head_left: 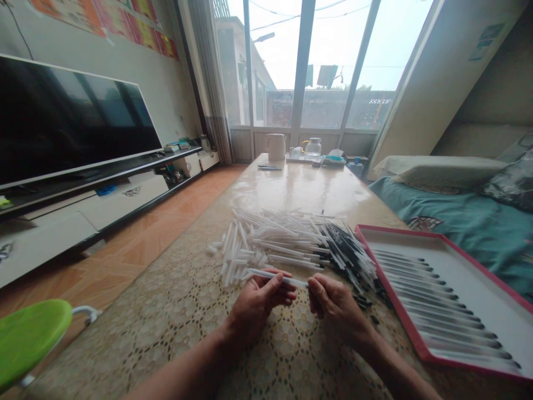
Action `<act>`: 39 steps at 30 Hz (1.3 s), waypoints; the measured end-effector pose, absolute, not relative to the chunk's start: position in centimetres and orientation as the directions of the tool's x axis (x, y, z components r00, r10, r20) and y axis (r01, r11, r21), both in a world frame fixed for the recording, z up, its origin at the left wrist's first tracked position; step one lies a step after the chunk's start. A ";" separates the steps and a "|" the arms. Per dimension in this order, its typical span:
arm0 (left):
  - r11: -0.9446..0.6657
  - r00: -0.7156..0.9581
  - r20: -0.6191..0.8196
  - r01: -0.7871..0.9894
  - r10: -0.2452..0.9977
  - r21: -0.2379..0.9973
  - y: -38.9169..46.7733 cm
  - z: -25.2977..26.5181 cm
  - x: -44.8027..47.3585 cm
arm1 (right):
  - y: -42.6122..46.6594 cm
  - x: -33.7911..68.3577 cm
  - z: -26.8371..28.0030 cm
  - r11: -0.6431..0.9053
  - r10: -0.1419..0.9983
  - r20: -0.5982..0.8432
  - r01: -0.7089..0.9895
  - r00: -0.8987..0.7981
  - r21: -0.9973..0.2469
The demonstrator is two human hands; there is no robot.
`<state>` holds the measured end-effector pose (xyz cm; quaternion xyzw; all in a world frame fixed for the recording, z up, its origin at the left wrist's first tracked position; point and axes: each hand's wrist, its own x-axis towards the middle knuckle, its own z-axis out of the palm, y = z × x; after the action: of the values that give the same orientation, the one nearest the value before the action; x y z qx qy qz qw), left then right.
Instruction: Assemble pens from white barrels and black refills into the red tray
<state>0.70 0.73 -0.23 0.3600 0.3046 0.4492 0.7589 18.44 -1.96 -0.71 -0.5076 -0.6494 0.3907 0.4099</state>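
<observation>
A slim white pen barrel (275, 277) spans the space between my hands above the table. My left hand (262, 294) is closed around its middle, thumb on top. At the right end, the fingertips of my right hand (331, 300) pinch the tip; any small part inside that pinch is hidden. Just beyond my hands spreads a heap of white tubes (283, 233), with short white pieces at its left. Thin black-and-clear rods (345, 255) lie piled at its right, with small black pieces nearby. A pink-rimmed box (406, 325) to the right holds a row of black-tipped pens (441, 311).
At the table's far end stand a beige pitcher (275, 147), a glass jug (313, 147) on a tray and a tissue pack (333, 158). A green stool (33, 339) is at lower left. A bed with teal covers (453, 214) borders the right side.
</observation>
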 end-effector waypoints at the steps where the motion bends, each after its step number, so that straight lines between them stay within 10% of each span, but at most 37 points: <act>1: 0.340 0.403 -0.145 -0.468 0.904 0.816 0.8 -0.3 0.7 | -2.0 18.4 -0.7 0.180 0.980 0.136 0.354 -0.146 -0.918; 23: 0.325 0.400 -0.134 -0.462 0.907 0.825 1.2 -0.6 0.7 | -2.2 17.7 -0.1 0.084 0.987 0.038 0.303 -0.154 -0.949; 39: 0.325 0.387 -0.142 -0.460 0.911 0.826 1.5 -0.5 0.6 | -2.2 17.3 -0.7 0.235 0.968 0.246 0.539 -0.053 -0.809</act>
<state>0.56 1.50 -0.49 0.3598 0.3131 0.4564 0.7511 17.30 -2.24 -0.72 -0.5582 -0.6748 0.2665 0.4025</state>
